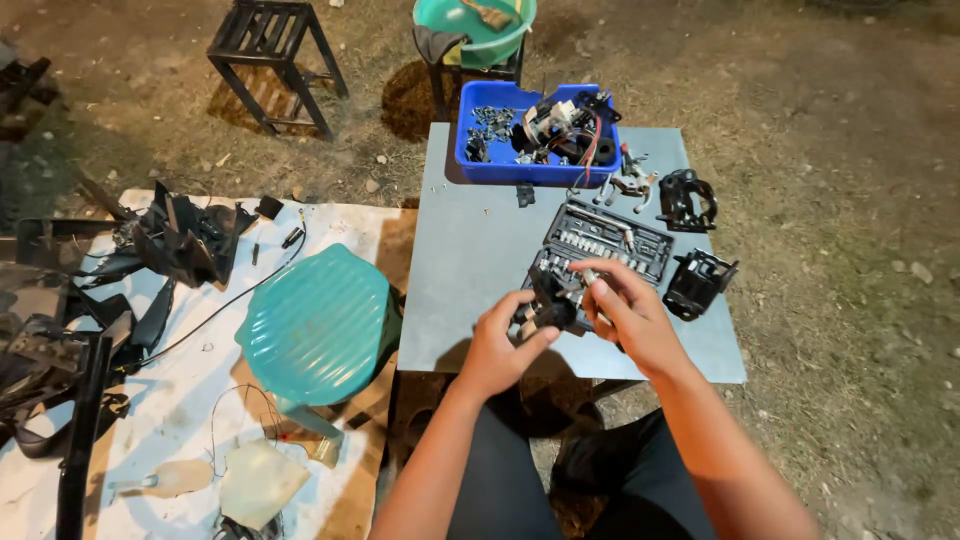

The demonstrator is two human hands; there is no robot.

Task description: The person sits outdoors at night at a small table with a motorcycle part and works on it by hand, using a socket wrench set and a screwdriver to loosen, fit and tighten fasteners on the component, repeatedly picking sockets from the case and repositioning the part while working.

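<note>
A grey table (470,270) stands on bare dirt ground (830,150). At nine o'clock sits a teal plastic stool (315,325); at eleven, a dark slatted stool (268,45).

No labels, signs or screens are seen. Two containers are found on the tabletop (470,260). An open socket-set case (600,250), flat, rectangular and black with rows of silvery pieces inside, is laid just beyond the hands, its near edge partly covered by them. A blue plastic bin (500,160), rectangular and open-topped, is set farther from the hands at the far edge of the tabletop, and is filled with small metal and black parts.
</note>
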